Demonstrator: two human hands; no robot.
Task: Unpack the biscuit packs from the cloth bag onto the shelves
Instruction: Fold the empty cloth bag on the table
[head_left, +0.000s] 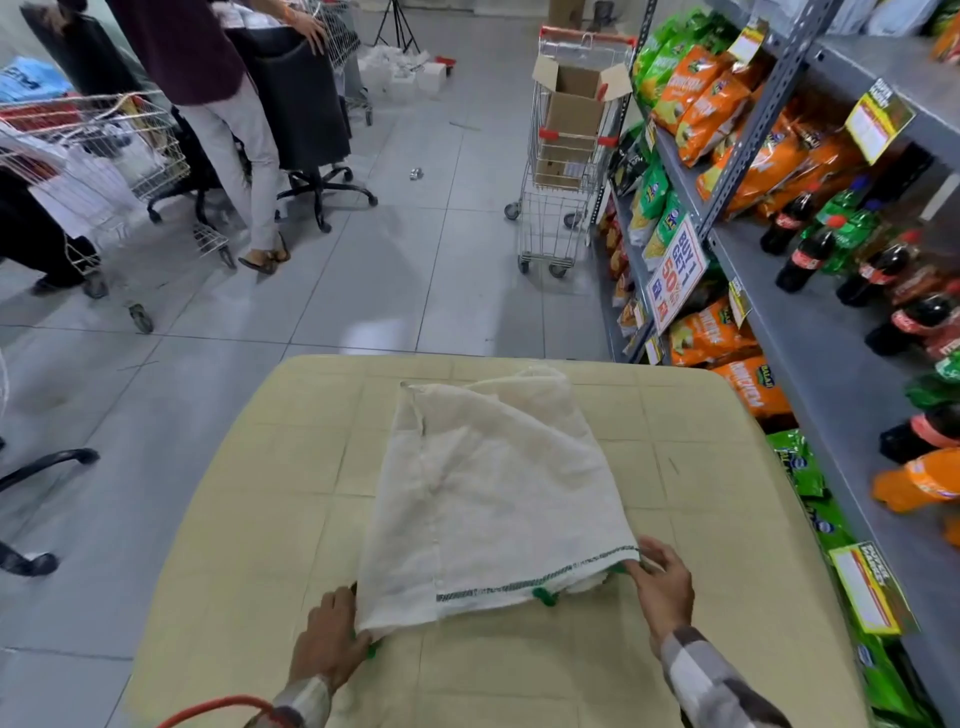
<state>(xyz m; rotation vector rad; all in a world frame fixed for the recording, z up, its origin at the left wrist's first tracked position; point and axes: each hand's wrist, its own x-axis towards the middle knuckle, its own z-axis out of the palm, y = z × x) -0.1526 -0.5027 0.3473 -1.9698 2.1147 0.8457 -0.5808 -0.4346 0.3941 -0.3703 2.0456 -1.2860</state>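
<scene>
A white cloth bag (493, 493) with a green-stitched hem lies flat on a beige table (291, 467), its mouth turned toward me. My left hand (330, 642) grips the bag's near left corner. My right hand (662, 587) pinches the near right corner of the hem. Small green bits show at the mouth, and I cannot tell what is inside. No biscuit pack is visible. Grey metal shelves (831, 364) stand along the right.
The shelves hold orange and green snack bags (711, 332) and cola bottles (802, 257). A trolley with a cardboard box (569, 150) stands ahead by the shelf. On the left are a person (223, 119), office chairs and another trolley (104, 150).
</scene>
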